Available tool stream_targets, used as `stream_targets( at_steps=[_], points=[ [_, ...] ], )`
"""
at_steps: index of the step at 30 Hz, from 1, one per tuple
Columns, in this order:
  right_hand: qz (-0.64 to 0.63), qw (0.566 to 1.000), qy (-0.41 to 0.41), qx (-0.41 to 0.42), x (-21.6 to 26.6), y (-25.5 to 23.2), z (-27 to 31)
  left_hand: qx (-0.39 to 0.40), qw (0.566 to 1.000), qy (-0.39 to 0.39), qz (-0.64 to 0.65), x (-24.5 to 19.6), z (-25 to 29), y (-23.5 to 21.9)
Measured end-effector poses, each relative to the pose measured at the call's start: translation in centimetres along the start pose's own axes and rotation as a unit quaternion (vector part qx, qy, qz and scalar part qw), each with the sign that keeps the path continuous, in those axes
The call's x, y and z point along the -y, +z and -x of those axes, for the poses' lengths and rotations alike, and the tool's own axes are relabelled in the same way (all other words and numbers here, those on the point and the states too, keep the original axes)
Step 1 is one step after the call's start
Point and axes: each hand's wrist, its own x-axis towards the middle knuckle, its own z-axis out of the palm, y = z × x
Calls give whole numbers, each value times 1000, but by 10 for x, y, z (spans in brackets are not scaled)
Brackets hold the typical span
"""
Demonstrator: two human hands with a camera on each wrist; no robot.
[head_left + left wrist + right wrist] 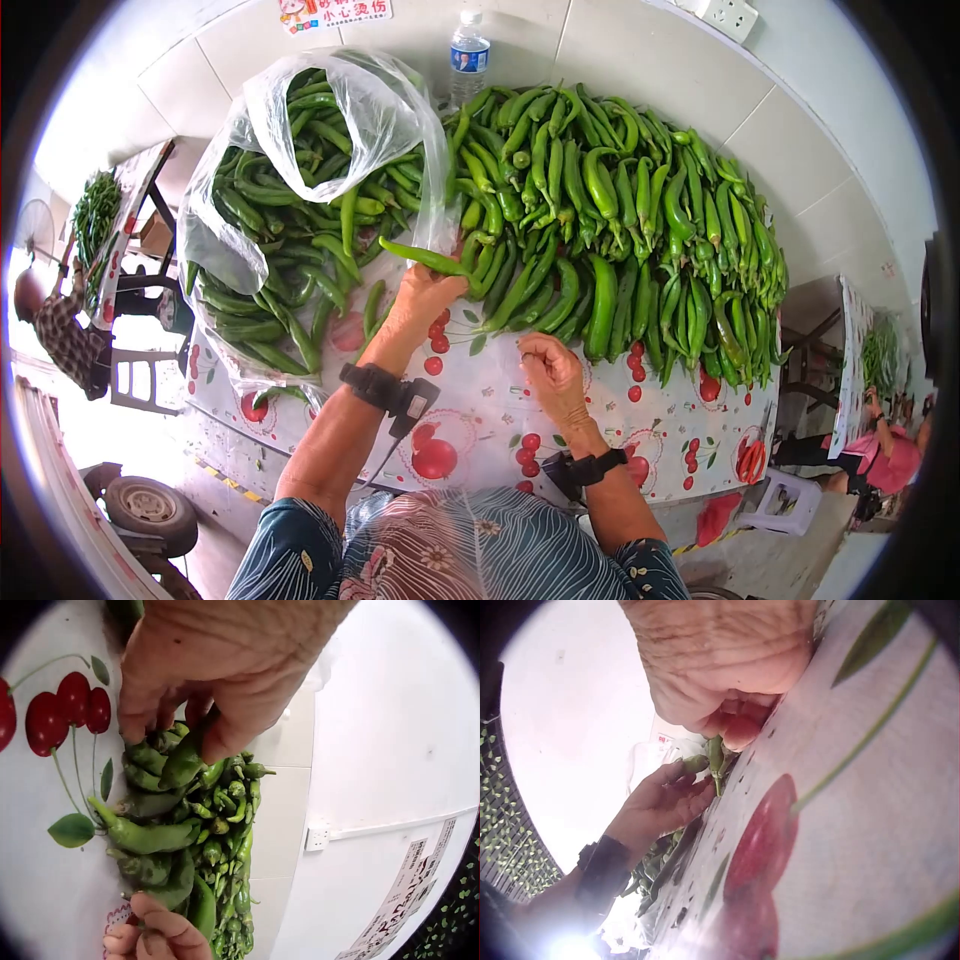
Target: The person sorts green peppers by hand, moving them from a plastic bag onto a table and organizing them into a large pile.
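Note:
Between the thumb and fingers of my left hand [425, 296] is a long green chili pepper [420, 256], its thin end pointing left toward the plastic bag [432, 190]. In the left wrist view the left fingertips are on a dark green pepper [182, 761] at the front of the pile. My right hand [552, 375] rests low over the tablecloth, just in front of the nearest row of peppers [600, 310]. Its fingers are loosely curled and nothing shows in them. The right wrist view has the right hand [727, 667] close up, with the left hand [656, 806] beyond.
Loose peppers [240, 205] fill the open clear bag at left. Lined-up peppers are heaped in rows at right. A water bottle [468, 60] stands behind, against the tiled wall. Red peppers [750, 462] lie at the right front corner of the cherry-print tablecloth [480, 400].

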Motion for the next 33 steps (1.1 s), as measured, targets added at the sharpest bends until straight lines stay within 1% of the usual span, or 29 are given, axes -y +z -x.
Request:
stream_targets(
  at_steps=[2, 3, 6, 7, 10, 11, 14, 15, 18, 19, 20, 22, 23, 25, 26, 28, 29, 30, 32, 33],
  points=[
    [20, 1000, -24, -5, -8, 0, -1, -1, 998, 20, -65, -4, -1, -9],
    [18, 1000, -17, -3, -6, -1, -1, 0, 995, 30, -98, -8, -2, -11],
    [15, 1000, 3, 2, 0, -2, -1, -23, 984, 10, -176, -20, 1, -6],
    [16, 1000, 9, 4, 1, -3, -1, 6, 974, 12, -227, -29, 6, -3],
    [8, 1000, 22, 5, 3, -2, -1, 91, 934, 71, -337, -25, 10, 8],
    [3, 1000, 25, 4, 3, -2, -1, 94, 928, 92, -349, -21, 11, 12],
    [-15, 999, 47, -1, 4, -1, 0, 90, 926, 106, -351, -13, 11, 23],
    [-15, 999, 36, 0, 2, -1, -1, 95, 918, 126, -365, -10, 8, 23],
    [-5, 1000, 11, 1, -3, -2, 0, 87, 933, 92, -336, -3, 6, 26],
    [3, 1000, 8, 0, -3, -2, 0, 66, 939, 115, -316, 9, 2, 26],
    [9, 1000, 6, -1, -3, -2, 0, 58, 947, 112, -295, 16, 3, 26],
    [41, 999, -20, -4, -6, -3, -1, 40, 961, 107, -252, 16, 9, 28],
    [57, 998, -33, -5, -6, -4, -1, 45, 955, 120, -268, 19, 11, 27],
    [34, 999, 8, 5, -1, -4, -1, 51, 942, 144, -299, 20, 14, 27],
    [22, 999, 29, 10, 1, -4, 0, 60, 928, 161, -330, 20, 15, 26],
    [33, 999, 16, 14, 2, -4, 1, 77, 896, 191, -393, 2, 29, 25],
    [38, 999, 9, 17, 2, -4, 1, 80, 891, 191, -405, -6, 35, 25],
    [45, 999, -16, 21, 0, -4, 1, 83, 885, 191, -416, -15, 41, 24],
    [62, 995, -68, 31, -8, -4, 1, 89, 879, 203, -422, -18, 47, 20],
    [78, 995, -44, 33, -3, -3, 2, 92, 879, 213, -416, -18, 50, 16]
  ],
)
